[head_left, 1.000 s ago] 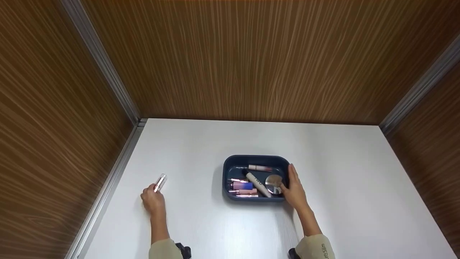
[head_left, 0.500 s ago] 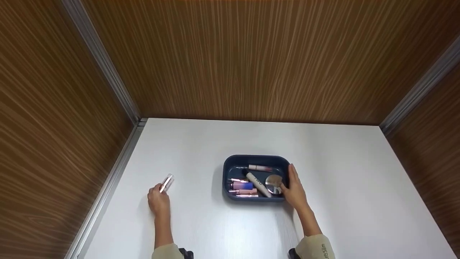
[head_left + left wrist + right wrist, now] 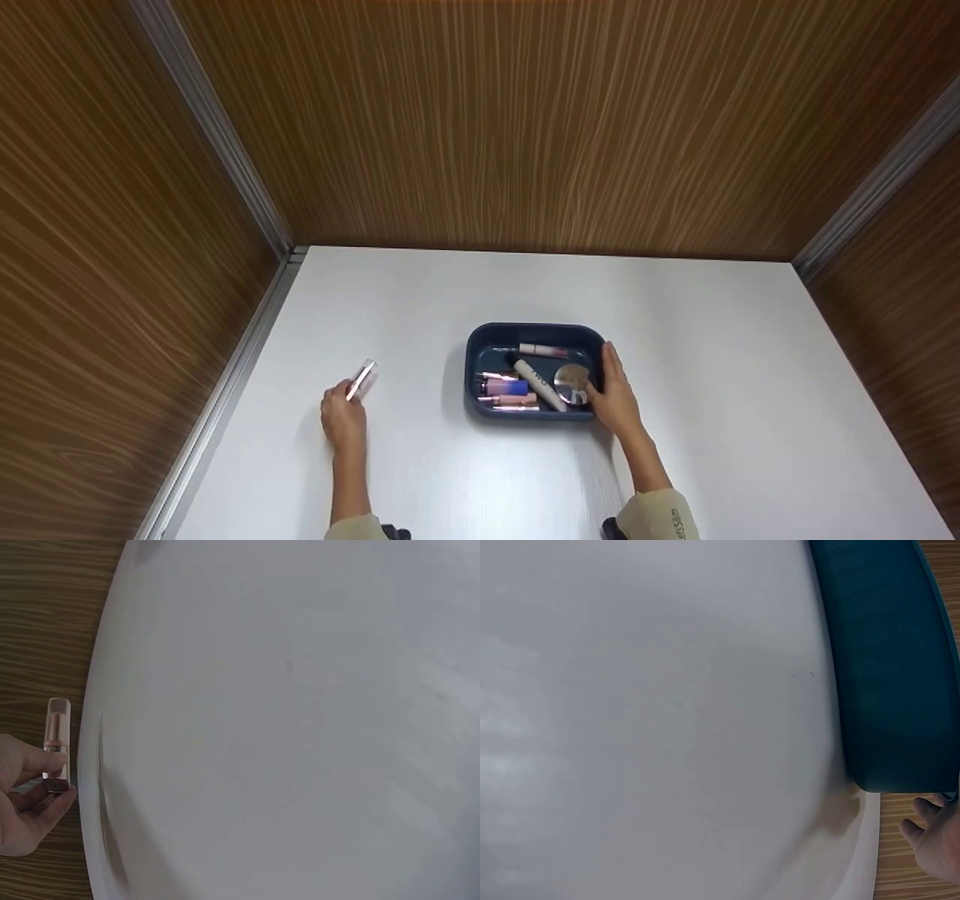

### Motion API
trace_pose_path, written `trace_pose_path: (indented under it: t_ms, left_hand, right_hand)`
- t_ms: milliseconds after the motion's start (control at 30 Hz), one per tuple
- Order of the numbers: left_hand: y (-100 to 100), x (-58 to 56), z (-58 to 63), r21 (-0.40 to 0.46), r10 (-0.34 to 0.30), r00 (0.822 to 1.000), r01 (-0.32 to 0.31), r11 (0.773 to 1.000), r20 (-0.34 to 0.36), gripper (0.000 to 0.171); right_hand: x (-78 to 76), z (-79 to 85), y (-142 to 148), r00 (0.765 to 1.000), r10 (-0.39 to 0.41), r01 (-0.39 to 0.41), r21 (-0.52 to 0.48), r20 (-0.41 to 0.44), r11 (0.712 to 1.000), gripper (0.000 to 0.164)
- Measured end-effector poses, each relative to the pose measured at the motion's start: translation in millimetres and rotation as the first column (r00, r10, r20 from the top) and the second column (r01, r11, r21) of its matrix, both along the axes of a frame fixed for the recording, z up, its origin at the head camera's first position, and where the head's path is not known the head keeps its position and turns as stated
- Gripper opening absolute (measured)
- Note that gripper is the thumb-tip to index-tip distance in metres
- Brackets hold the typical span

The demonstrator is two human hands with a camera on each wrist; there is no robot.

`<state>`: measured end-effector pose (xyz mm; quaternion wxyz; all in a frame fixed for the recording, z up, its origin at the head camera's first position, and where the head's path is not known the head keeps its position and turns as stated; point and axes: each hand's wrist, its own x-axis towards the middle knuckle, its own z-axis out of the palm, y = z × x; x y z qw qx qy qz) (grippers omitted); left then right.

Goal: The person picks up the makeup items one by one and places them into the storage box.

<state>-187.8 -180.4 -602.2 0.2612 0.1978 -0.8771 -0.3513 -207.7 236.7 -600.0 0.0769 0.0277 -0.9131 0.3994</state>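
Note:
In the head view my left hand point(image 3: 344, 420) pinches a lipstick tube point(image 3: 362, 379) above the left part of the white table. The left wrist view shows this tube point(image 3: 58, 731) between thumb and fingers, with a clear cap over a pinkish inner part. At the right end of a dark blue box point(image 3: 480, 409), my right hand point(image 3: 616, 397) holds the wall, fingers along the outside and thumb over the rim. Beside the thumb, inside the box, lies a round silver compact point(image 3: 571, 379). In the right wrist view the box's outer side point(image 3: 896, 675) hides part of the hand.
Inside the box, a white, dark-tipped tube point(image 3: 538, 384) lies diagonally. A pink-and-white tube point(image 3: 543, 350) is near the back wall, and a purple-blue tube point(image 3: 507, 387) lies among several slim ones at left. Wood-grain panels point(image 3: 480, 127) border the table point(image 3: 720, 337).
My left hand has moved right with the lipstick tube, a short way toward the box. My right hand and the box have stayed where they were.

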Motion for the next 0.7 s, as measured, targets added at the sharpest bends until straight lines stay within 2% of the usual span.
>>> trace_pose_path:
  t_ms: [167,200,333,700]
  left_hand:
    - [7.6,1.1,0.3,-0.006,-0.034,0.999,0.035,0.999,0.007,0.021]
    - [9.2,2.2,1.9,0.014,-0.049,0.998,0.048,0.999,0.029,0.023]
    - [15.7,3.6,3.7,0.015,-0.055,0.997,0.055,0.998,0.047,0.022]
    - [29.3,1.8,10.3,0.0,-0.094,0.996,0.094,0.996,-0.001,0.02]
  right_hand:
    - [-0.5,0.5,0.1,1.0,0.001,-0.001,0.0,-0.011,1.0,0.075]
    - [-0.4,0.7,0.0,1.0,0.001,-0.001,0.0,-0.009,1.0,0.075]
    - [0.3,0.6,-0.1,1.0,0.004,-0.004,-0.008,0.007,1.0,0.076]
    - [1.5,2.2,0.8,1.0,0.022,-0.022,0.015,0.003,1.0,0.075]
